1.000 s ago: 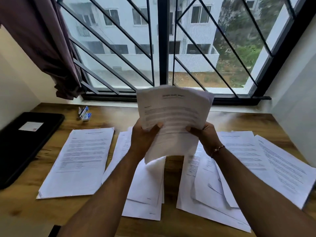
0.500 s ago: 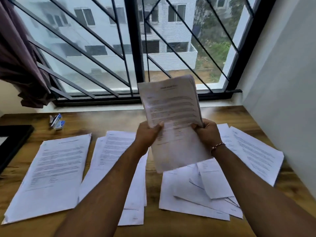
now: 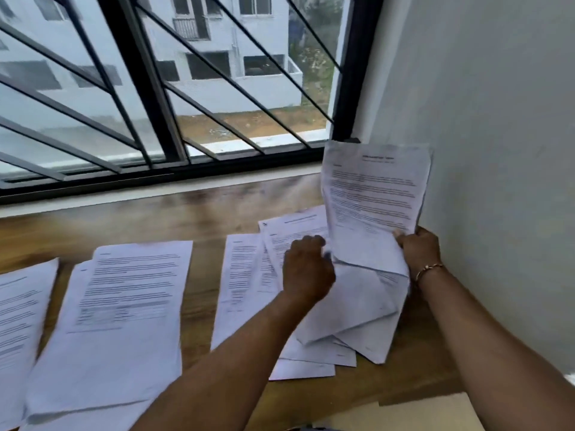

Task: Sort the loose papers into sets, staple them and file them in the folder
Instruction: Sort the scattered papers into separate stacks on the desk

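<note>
I hold a sheaf of printed papers (image 3: 373,194) upright at the right end of the wooden desk (image 3: 199,213), close to the wall. My right hand (image 3: 418,247) grips its right edge with the thumb in front. On the left edge, my left hand (image 3: 308,269) has its fingers curled round the sheets. The sheaf's lower sheets bend and droop onto a loose pile (image 3: 314,353). More printed papers lie flat in the middle (image 3: 124,306) and at the far left (image 3: 18,321). Neither stapler nor black folder is in view.
A white wall (image 3: 497,150) stands right beside the held sheets. The barred window (image 3: 155,104) runs along the desk's far edge. A tan flat sheet or card (image 3: 404,415) lies at the near right edge of the desk.
Both hands have carried the sheaf to the right and lower, up to the wall, and its bottom now sags onto the right pile. The view swung right; the stapler and black folder left it.
</note>
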